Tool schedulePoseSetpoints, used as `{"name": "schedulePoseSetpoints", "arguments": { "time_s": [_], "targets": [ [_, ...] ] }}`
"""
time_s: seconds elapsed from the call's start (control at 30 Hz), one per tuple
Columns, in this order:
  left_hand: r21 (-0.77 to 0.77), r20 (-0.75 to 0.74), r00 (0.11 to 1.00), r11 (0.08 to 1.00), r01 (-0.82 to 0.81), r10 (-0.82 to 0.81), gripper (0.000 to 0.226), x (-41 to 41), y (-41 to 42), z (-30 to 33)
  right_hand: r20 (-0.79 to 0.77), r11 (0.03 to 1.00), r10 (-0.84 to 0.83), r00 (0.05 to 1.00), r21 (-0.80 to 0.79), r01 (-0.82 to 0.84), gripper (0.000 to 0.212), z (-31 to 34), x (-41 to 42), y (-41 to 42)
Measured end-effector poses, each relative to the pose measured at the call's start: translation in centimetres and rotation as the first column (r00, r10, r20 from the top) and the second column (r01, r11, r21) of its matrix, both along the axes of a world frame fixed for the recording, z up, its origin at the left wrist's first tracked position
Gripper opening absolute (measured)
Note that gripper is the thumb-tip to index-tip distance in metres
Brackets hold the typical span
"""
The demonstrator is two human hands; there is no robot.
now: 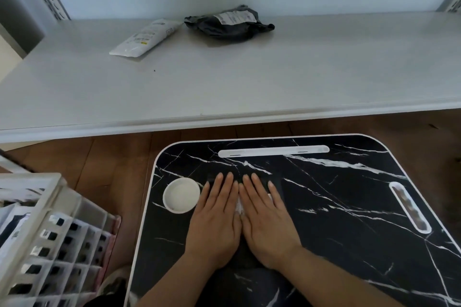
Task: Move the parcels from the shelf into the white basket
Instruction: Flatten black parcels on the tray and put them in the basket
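Note:
Two parcels lie at the back of the white shelf [249, 77]: a long white pouch [144, 38] on the left and a crumpled dark grey bag with a label [228, 24] beside it. The white basket [47, 219] stands at the lower left, with several items visible through its lattice wall. My left hand [215, 219] and my right hand [265, 219] lie flat, side by side, fingers straight, on a dark flat thing with a white label on the black marble tray table [336, 219]. Most of that thing is hidden under my hands.
The tray table has a round white cup recess [181, 195] left of my hands, a white slot [273, 151] along its far edge and an oval slot [409, 207] at the right. Brown wooden floor [104, 157] shows between shelf, table and basket.

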State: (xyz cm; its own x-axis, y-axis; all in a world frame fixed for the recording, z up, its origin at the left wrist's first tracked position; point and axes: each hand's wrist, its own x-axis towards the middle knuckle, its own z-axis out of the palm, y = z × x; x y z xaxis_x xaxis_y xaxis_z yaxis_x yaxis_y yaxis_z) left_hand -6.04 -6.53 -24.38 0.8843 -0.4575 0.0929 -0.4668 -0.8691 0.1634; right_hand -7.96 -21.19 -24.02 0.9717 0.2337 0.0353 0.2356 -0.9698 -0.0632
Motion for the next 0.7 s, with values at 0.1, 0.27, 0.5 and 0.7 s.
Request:
{"name": "schedulePoseSetpoints", "arguments": {
  "time_s": [0.1, 0.27, 0.5, 0.7],
  "targets": [
    [0.016, -0.006, 0.999, 0.999, -0.035, 0.035, 0.056, 1.8, -0.3, 0.1, -0.011, 0.999, 0.016, 1.0, -0.04, -0.016, 0.06, -0.3, 2.3, -0.4],
    [0.026, -0.015, 0.998, 0.998, -0.056, 0.056, 0.055, 3.6, -0.9, -0.2, -0.018, 0.999, 0.023, 1.0, -0.047, -0.024, 0.055, -0.5, 4.2, -0.6],
    [-0.006, -0.083, 0.995, 0.998, -0.063, 0.062, 0.062, 4.6, -1.0, -0.1, -0.121, 0.999, 0.033, 0.992, 0.045, -0.027, 0.067, -0.4, 5.3, -0.8],
    [-0.023, -0.17, 0.982, 0.996, -0.083, 0.078, 0.082, 6.4, -1.4, 0.7, -0.226, 0.992, 0.057, 0.972, 0.125, -0.029, 0.084, 1.0, 7.1, -1.0]
  ]
}}
